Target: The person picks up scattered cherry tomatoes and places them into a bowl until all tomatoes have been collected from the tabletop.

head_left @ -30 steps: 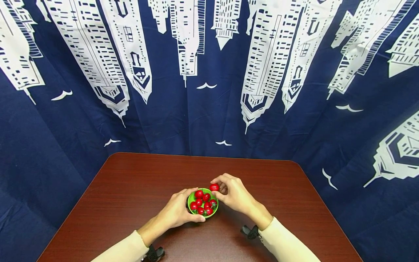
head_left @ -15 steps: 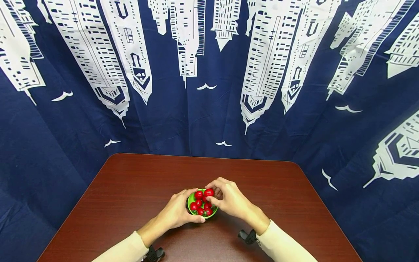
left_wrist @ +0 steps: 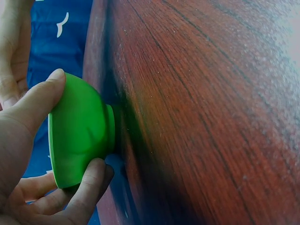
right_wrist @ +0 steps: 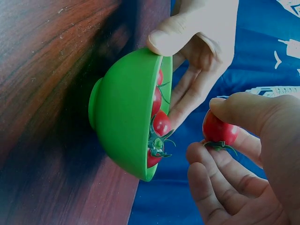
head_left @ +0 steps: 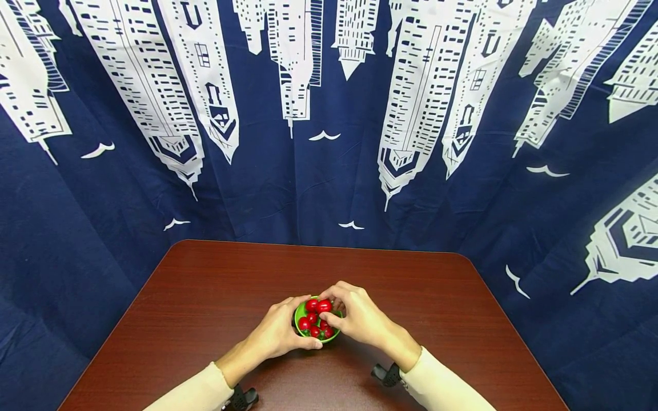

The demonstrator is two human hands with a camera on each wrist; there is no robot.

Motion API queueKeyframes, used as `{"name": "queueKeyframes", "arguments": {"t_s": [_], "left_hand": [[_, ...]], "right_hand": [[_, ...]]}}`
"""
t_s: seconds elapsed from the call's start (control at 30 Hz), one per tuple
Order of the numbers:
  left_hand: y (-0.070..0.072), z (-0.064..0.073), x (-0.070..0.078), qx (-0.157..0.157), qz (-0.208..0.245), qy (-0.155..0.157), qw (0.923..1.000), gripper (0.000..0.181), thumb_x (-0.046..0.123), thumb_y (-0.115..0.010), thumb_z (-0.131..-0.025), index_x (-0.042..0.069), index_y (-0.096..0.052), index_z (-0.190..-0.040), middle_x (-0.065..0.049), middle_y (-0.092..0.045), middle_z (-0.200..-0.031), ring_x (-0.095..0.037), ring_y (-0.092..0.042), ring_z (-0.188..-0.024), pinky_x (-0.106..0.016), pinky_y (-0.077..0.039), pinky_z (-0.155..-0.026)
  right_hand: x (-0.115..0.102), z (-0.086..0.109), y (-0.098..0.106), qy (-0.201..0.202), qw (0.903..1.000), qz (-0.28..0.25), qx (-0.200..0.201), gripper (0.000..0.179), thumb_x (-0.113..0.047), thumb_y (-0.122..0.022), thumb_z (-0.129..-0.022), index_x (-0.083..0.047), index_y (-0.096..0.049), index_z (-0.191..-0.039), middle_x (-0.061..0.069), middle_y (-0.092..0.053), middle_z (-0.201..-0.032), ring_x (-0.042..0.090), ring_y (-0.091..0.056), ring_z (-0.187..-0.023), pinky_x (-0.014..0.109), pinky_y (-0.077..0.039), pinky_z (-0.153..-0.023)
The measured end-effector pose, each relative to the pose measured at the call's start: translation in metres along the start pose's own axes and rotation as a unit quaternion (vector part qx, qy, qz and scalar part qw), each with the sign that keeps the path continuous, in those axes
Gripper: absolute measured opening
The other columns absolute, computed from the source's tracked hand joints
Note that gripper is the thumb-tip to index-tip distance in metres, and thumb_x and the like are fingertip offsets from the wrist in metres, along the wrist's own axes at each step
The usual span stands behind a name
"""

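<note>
Over green bowl (head_left: 329, 337), right hand (head_left: 360, 317) pinching tomato (head_left: 324, 306)

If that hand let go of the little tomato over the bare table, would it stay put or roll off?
The tomato looks round and glossy, so it would probably roll on the smooth table. It seems light: the right hand pinches it with fingertips only. The skin looks thin, so a hard squeeze might split it.
</note>
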State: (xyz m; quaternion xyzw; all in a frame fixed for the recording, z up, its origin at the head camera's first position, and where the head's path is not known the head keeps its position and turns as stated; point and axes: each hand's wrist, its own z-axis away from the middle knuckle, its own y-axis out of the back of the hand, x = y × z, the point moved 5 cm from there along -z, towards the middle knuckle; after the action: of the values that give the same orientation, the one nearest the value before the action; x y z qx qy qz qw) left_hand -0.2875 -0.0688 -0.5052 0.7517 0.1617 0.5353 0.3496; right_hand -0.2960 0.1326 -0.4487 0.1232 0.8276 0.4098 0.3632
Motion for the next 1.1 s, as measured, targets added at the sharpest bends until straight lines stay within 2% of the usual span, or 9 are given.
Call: {"name": "queueKeyframes", "arguments": {"t_s": [0.3, 0.5, 0.67, 0.8, 0.9, 1.1], "left_hand": [[0.0005, -0.0007, 0.0014, 0.002, -0.003, -0.008, 1.0, 0.104, 0.045, -0.111, -0.075, 0.005, -0.066, -0.16, -0.01, -0.078, -0.145, -0.025, -0.077, -0.125, -0.045, -0.069, -0.106], [0.0006, -0.0003, 0.0017, 0.001, -0.003, -0.009, 1.0, 0.104, 0.046, -0.111, -0.075, 0.005, -0.066, -0.159, -0.011, -0.078, -0.145, -0.026, -0.077, -0.125, -0.045, -0.069, -0.105], [0.0009, 0.0005, 0.0017, 0.0, 0.004, -0.008, 1.0, 0.104, 0.046, -0.111, -0.076, 0.003, -0.065, -0.16, -0.014, -0.077, -0.149, -0.029, -0.077, -0.127, -0.049, -0.069, -0.107], [0.0015, 0.0, 0.0021, 0.003, 0.005, -0.009, 0.9999, 0.104, 0.045, -0.111, -0.076, 0.004, -0.065, -0.16, -0.014, -0.076, -0.15, -0.029, -0.077, -0.128, -0.051, -0.069, -0.108], [0.0015, -0.0003, 0.0021, 0.005, 0.003, -0.011, 0.9999, 0.103, 0.045, -0.111, -0.075, 0.004, -0.066, -0.159, -0.014, -0.077, -0.149, -0.029, -0.078, -0.127, -0.05, -0.069, -0.108], [0.0011, -0.0002, 0.0016, 0.007, -0.006, -0.014, 0.9999, 0.103, 0.045, -0.111, -0.075, 0.004, -0.067, -0.158, -0.014, -0.078, -0.147, -0.029, -0.078, -0.126, -0.05, -0.069, -0.107]], "right_hand": [[-0.0014, -0.0001, 0.0001, 0.009, 0.9999, 0.005, 0.002, 0.029, -0.009, -0.094, -0.098, -0.007, -0.082, -0.123, 0.004, -0.079, -0.109, 0.024, -0.08, -0.088, 0.034, -0.07, -0.075], [-0.0021, -0.0001, -0.0004, 0.01, 0.9999, 0.008, -0.001, 0.031, -0.01, -0.094, -0.097, -0.007, -0.082, -0.125, 0.005, -0.08, -0.111, 0.025, -0.08, -0.09, 0.036, -0.07, -0.073], [-0.0014, 0.0007, 0.0011, 0.001, 1.0, 0.004, -0.004, 0.036, -0.015, -0.095, -0.098, -0.008, -0.082, -0.131, 0.01, -0.079, -0.123, 0.028, -0.083, -0.1, 0.042, -0.073, -0.087], [-0.0014, 0.0008, 0.0034, -0.007, 1.0, 0.003, -0.002, 0.037, -0.017, -0.096, -0.098, -0.01, -0.082, -0.132, 0.007, -0.077, -0.132, 0.028, -0.084, -0.111, 0.048, -0.072, -0.101], [-0.0015, 0.0011, 0.0042, -0.009, 0.9999, 0.007, 0.0, 0.037, -0.016, -0.096, -0.098, -0.011, -0.083, -0.131, 0.003, -0.076, -0.133, 0.027, -0.083, -0.113, 0.05, -0.071, -0.103], [-0.0028, 0.0017, 0.0052, -0.011, 0.9999, 0.01, 0.001, 0.037, -0.017, -0.096, -0.097, -0.012, -0.083, -0.132, 0.004, -0.077, -0.132, 0.027, -0.083, -0.115, 0.051, -0.071, -0.104]]}}
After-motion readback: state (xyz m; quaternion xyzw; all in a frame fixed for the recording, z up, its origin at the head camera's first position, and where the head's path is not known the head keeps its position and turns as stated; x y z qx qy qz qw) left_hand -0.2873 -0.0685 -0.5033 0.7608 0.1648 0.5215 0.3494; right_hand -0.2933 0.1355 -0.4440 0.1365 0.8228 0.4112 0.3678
